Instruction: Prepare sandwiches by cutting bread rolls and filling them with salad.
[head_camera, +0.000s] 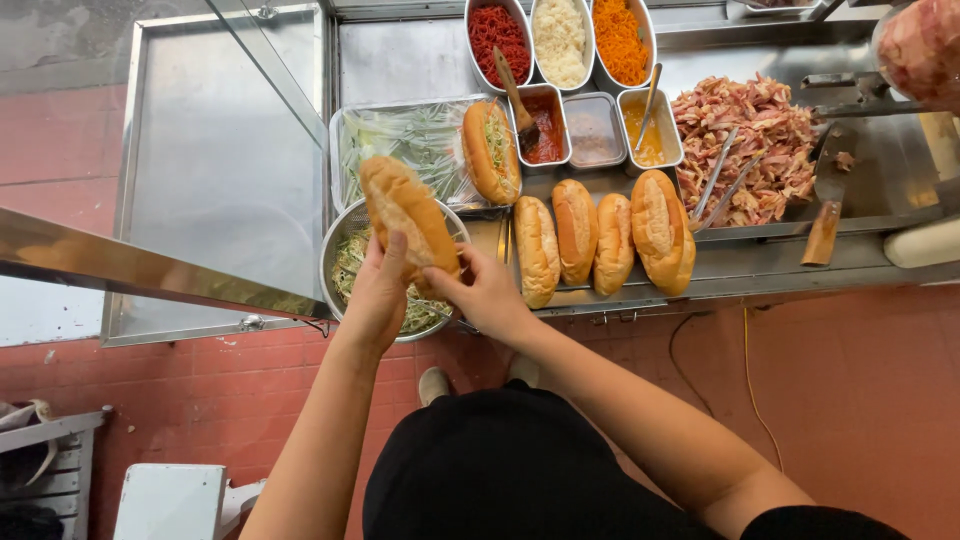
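Note:
Both my hands hold one long bread roll (405, 210) over a round metal bowl (338, 250) of shredded greens. My left hand (378, 290) grips the roll's near end from the left. My right hand (478, 292) grips it from below on the right. Several more rolls (575, 235) lie side by side on the steel counter just right of my hands. One filled roll (490, 152) rests on a tray of sliced greens (410, 145) behind the bowl.
Metal tubs of red (497, 40), white (559, 40) and orange (620, 38) shreds stand at the back, with sauce tubs (545, 128) below them. A heap of sliced meat (755, 145) with tongs lies at right, a knife (828, 195) beside it. A glass panel (215, 160) stands at left.

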